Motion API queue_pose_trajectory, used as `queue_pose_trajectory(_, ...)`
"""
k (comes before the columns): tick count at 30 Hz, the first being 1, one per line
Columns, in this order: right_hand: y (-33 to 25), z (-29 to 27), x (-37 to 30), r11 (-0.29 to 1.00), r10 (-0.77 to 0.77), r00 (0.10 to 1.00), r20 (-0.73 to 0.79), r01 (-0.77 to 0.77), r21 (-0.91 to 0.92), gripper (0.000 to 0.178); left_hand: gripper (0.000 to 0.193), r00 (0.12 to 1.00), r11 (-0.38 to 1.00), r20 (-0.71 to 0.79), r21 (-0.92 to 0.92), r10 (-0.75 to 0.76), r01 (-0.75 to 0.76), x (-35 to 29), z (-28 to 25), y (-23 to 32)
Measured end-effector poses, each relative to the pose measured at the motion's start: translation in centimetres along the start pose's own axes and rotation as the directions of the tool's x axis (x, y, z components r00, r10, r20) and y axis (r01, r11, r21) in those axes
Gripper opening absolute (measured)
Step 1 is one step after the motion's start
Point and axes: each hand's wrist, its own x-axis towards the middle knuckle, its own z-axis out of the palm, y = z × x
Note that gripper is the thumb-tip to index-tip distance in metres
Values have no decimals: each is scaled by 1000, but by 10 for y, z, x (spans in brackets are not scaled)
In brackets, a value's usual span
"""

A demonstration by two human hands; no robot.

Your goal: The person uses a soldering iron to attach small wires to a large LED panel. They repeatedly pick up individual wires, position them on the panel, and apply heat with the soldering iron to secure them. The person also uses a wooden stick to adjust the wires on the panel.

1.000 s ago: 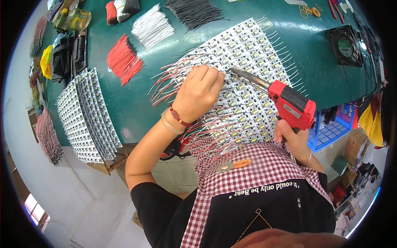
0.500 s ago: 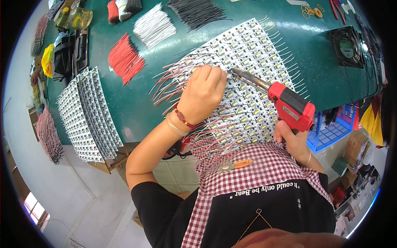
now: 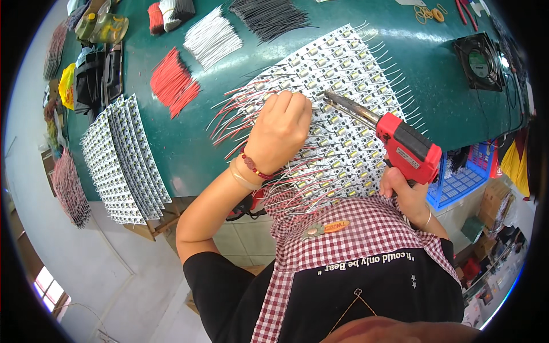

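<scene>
Biggest first: your green table [image 3: 189,154] fills most of the far half. Your sheet of circuit boards [image 3: 343,74] lies on it mid-scene, slanted, near edge up against your checked apron [image 3: 354,223]. Red and pale wires stick out along the sheet's left side; thin pale ones along the right. More board sheets [image 3: 117,166] sit fanned and overlapping at left, near ends past the table edge. Blue basket [image 3: 452,186] is at near right, beyond and below the table edge.

Red and black soldering gun [image 3: 409,146] is over the sheet's right part, nose pointing far-left. Black fan [image 3: 479,63] stands at far right. Wire bundles along the far side: black [image 3: 269,20] just beyond the sheet, white [image 3: 213,39] left of it, red [image 3: 174,83] nearer and further left; all three apart from the sheet.

Your left hand [image 3: 283,123] is over the sheet's left-middle, fingers curled in together, knuckles up. Fingertips hidden, so can't tell if you have a wire pinched. Your right hand [image 3: 403,188] is at the sheet's near right, wrapped round the gun's grip.

Smallest: gun tip [image 3: 327,94] sits just right of your left fingers; can't tell if it touches the boards. Beaded bracelet [image 3: 251,164] is on your left wrist.
</scene>
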Motion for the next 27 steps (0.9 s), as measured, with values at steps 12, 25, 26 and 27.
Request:
queue_pose_trajectory(12, -2, 8, 6, 995, 80, 995, -64, -83, -49, 11, 20, 1000, 999, -24, -29, 13, -14, -2, 0, -1)
queue_pose_trajectory(25, 10, -9, 2, 998, -56, 998, 5, 56, -17, 32, 24, 999, 1000, 31, -15, -23, 23, 2, -3, 5)
queue_pose_trajectory(26, 12, -10, 1, 998, -61, 998, 16, 62, -28, 36, 24, 999, 1000, 31, 9, -13, 12, 3, -3, 4)
queue_pose_trajectory(27, 13, -10, 0, 997, -69, 998, 3, 69, -15, 36, 23, 1000, 999, 31, 33, -3, 2, 3, -4, 4)
